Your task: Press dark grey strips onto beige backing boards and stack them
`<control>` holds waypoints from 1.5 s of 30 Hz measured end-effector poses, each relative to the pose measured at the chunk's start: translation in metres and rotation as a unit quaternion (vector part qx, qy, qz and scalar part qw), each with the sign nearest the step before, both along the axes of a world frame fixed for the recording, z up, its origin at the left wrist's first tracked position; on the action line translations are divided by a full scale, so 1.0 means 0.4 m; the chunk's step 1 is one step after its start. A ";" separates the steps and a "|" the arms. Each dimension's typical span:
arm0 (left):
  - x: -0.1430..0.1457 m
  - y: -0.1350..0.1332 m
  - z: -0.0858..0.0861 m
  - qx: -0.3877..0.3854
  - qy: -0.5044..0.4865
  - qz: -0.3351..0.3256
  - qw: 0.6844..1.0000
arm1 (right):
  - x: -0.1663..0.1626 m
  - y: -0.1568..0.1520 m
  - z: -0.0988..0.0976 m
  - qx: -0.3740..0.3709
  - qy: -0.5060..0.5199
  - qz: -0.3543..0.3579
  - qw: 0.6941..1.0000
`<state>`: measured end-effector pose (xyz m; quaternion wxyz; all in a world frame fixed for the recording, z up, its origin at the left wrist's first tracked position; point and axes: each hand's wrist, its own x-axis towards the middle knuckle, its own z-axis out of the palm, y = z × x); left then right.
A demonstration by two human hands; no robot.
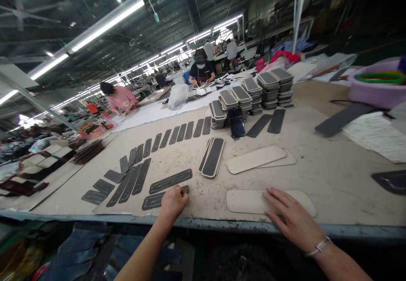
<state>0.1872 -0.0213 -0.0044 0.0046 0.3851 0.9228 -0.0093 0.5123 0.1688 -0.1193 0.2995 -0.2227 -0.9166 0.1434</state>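
My left hand is closed with thumb and fingers together at the right end of a dark grey strip with rounded ends. My right hand lies with spread fingers on a long cream panel near the table's front edge. Just beyond the left hand is another dark strip. Farther off, two cream panels overlap, the upper panel covering part of the other. Between them and the rows of strips sits a small pile of cream-edged dark panels.
Dark strips form a curved row across the table. Behind stand stacked panels and a dark phone leaning on them. A purple basin is at right. Co-workers sit across, including a person in pink.
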 end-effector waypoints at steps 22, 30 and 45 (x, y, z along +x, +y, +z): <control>0.360 0.120 0.293 0.626 -0.576 0.004 0.527 | -0.012 -0.057 0.171 -0.767 0.367 0.021 0.526; 0.334 0.109 0.195 0.606 -0.609 -0.011 0.511 | 0.026 -0.016 0.171 -0.746 0.363 -0.021 0.557; 0.291 0.091 -0.035 0.371 -0.469 0.035 0.801 | 0.122 0.084 0.125 -0.377 0.081 -0.277 0.880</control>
